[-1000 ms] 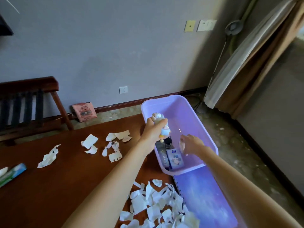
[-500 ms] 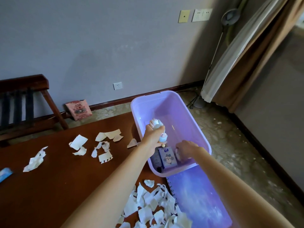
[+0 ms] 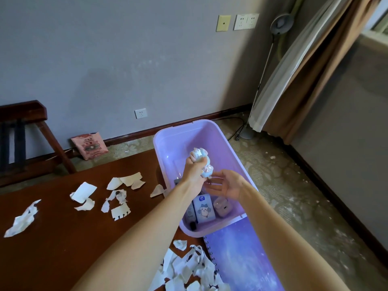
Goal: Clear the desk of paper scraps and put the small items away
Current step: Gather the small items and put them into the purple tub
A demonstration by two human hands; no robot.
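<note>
Several paper scraps point(image 3: 83, 192) lie loose on the left and middle of the dark wooden desk point(image 3: 52, 255), and a thicker heap point(image 3: 189, 267) sits at the near edge, so I'd say the paper half of the job is not yet begun. The step in hand looks like the other half, putting the small items away.

The left arm reaches forward from the desk side. The left hand point(image 3: 194, 175) is over the lilac tub point(image 3: 180, 143), with its fingers wrapped tightly round a small pale-blue toy point(image 3: 202, 159). The toy is held upright, above the tub's floor and touching nothing in it.

Just to the right, the right hand point(image 3: 226, 185) is spread open with relaxed fingers pointing towards the toy's lower end. It holds nothing, and I cannot tell whether a fingertip touches the toy.

Below both hands, at the near end of the tub, lie a small box with a cartoon face point(image 3: 204, 210) and a pinkish case point(image 3: 222, 205). A starry spiral notebook point(image 3: 241, 261) lies against the tub's near wall.

The next move, as I judge it, calls for lowering the toy into the free floor further back in the tub and letting go. The hands can then start gathering the scraps.
</note>
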